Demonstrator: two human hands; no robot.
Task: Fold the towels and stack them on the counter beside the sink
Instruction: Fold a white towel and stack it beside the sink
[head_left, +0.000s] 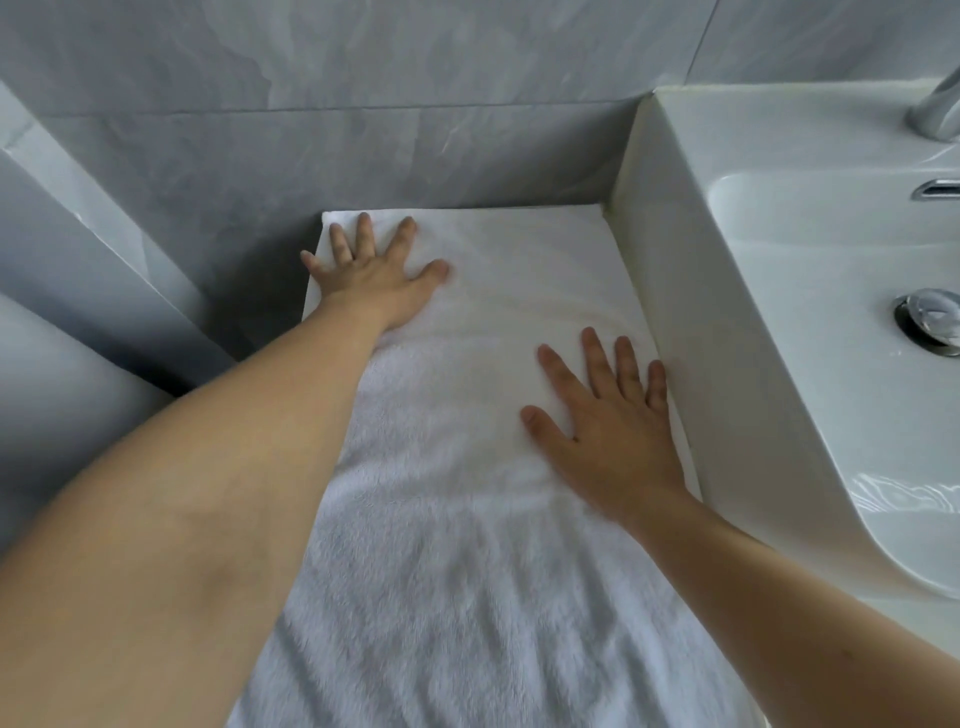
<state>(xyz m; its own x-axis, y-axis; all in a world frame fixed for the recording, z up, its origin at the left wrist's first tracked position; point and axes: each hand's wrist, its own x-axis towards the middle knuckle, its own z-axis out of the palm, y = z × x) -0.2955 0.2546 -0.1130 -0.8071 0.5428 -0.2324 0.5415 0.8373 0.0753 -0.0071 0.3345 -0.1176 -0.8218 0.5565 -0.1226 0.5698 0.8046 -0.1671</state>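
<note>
White towel (467, 519) spread on counter just left of sink (779, 291), long axis toward wall, flat left hand (374, 270) at far corner, flat right hand (608, 426) nearer, both pressing.

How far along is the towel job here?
Done: one white towel lies spread beside the sink. In hand: left hand and right hand press flat on it, smoothing. Left: no finished stack shows; folding and stacking remain.
</note>
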